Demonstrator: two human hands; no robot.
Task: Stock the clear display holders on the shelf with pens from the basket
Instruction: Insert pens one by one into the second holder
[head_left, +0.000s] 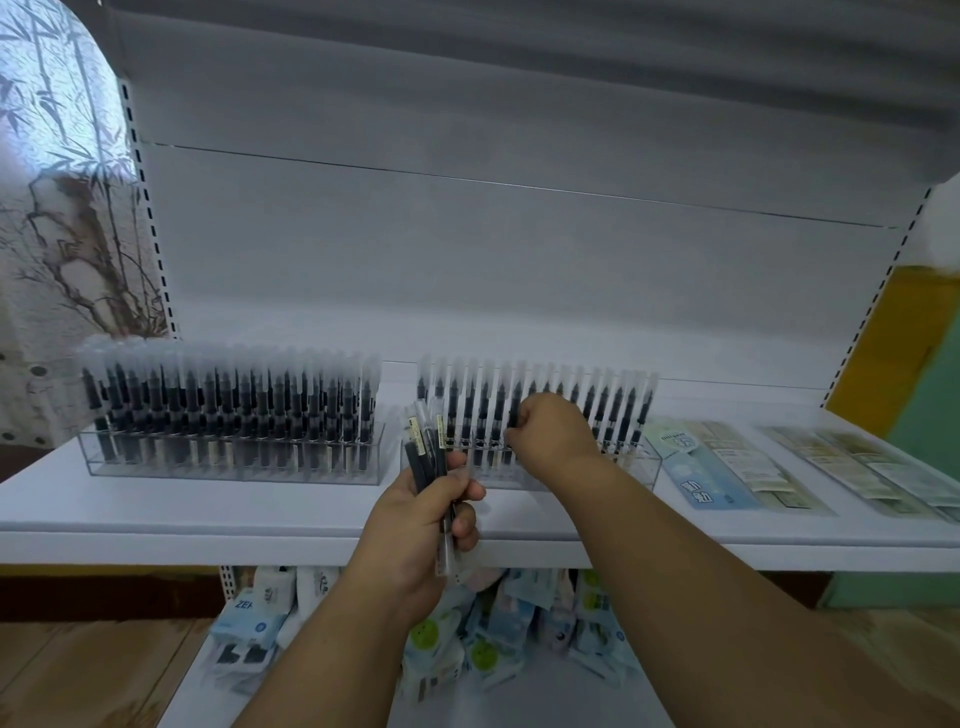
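Note:
Two clear display holders stand on the white shelf (208, 514). The left holder (228, 457) is packed with black pens with frosted caps. The right holder (652, 460) has a row of pens along its back. My left hand (426, 514) grips a bundle of several pens (426, 447) in front of the right holder. My right hand (553, 428) reaches into the right holder and pinches a pen (514, 410) upright among the standing ones. The basket is out of view.
Flat packets (711, 467) and more card-backed packs (872, 467) lie on the shelf right of the holders. A lower shelf holds piled blue and green packets (493, 639). The shelf's back panel is bare. Wooden floor shows at lower left.

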